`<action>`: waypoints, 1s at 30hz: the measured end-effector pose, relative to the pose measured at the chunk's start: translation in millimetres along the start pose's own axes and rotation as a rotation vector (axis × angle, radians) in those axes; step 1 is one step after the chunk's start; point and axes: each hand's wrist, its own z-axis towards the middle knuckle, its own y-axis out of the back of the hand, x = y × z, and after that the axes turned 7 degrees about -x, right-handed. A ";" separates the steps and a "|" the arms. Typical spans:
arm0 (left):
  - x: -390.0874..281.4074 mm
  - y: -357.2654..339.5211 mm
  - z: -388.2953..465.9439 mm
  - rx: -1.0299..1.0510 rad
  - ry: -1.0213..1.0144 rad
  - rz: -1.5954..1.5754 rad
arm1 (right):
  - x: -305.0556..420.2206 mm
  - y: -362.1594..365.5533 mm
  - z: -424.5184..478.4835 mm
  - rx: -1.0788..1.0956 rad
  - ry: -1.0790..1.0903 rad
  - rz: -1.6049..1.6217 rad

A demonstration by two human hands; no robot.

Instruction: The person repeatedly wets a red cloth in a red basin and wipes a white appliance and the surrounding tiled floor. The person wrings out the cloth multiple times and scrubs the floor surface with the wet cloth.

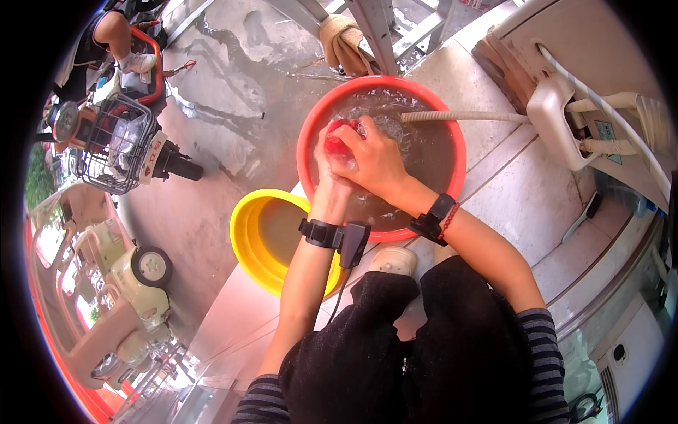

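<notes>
A wet red cloth-like thing (339, 139) is squeezed between my two hands above murky water in a round red basin (461, 159). My left hand (333, 164) lies under and behind it, partly hidden by my right hand (373, 153), whose fingers curl over its top. The exact kind of the red thing cannot be told. A ribbed hose (461, 116) reaches over the basin's right rim, and the water near its end is bubbling. Touching the basin's lower left side is a yellow bucket (241, 249) holding cloudy water.
A metal ladder-like frame (373, 32) with a tan cloth (344, 45) stands behind the basin. White pipes and a housing (551, 122) are at right, a brush (582, 216) below them. Scooters, a basket (119, 143) and a person's leg (116, 37) are at left.
</notes>
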 end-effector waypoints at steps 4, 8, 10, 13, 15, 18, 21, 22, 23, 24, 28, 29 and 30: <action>-14.6 -6.0 15.8 0.017 -0.107 0.077 | -1.2 -6.0 12.2 0.046 -0.010 0.039; -21.2 -24.8 24.9 -0.101 -0.262 0.264 | -7.5 -9.7 23.5 0.100 -0.127 0.113; -20.5 -41.6 13.6 -0.245 -0.318 0.375 | -7.8 -2.7 29.9 0.236 -0.304 0.159; -21.4 -42.1 13.4 -0.277 -0.367 0.745 | -33.9 -4.7 12.8 0.150 -0.458 0.333; -24.0 -42.6 13.9 -0.253 -0.346 1.093 | -66.6 -5.6 5.8 0.315 -0.661 0.411; -26.9 -17.2 18.0 -0.224 -0.218 1.046 | -93.3 0.4 -6.8 0.347 -0.943 0.784; -22.9 -12.5 20.7 -0.274 -0.160 1.056 | -132.1 -0.6 -26.9 0.139 -0.944 0.670; -22.5 -9.1 22.5 -0.303 -0.134 1.082 | -139.7 -2.8 -32.1 0.053 -0.899 0.554; -22.4 -3.6 25.2 -0.295 -0.120 1.103 | -147.0 -5.6 -36.9 -0.031 -0.851 0.437; -25.1 9.0 25.4 -0.306 -0.108 1.121 | -127.3 -5.8 -34.4 -0.066 -0.852 0.126; -23.2 12.2 25.4 -0.330 -0.007 1.059 | -109.8 -37.0 -49.6 -0.101 -0.940 -0.140; -24.8 14.2 26.5 -0.321 0.015 1.020 | -114.1 -37.8 -49.2 0.000 -0.903 -0.067; -26.9 15.0 26.5 -0.312 0.037 0.979 | -117.3 -35.5 -45.5 0.103 -0.865 0.004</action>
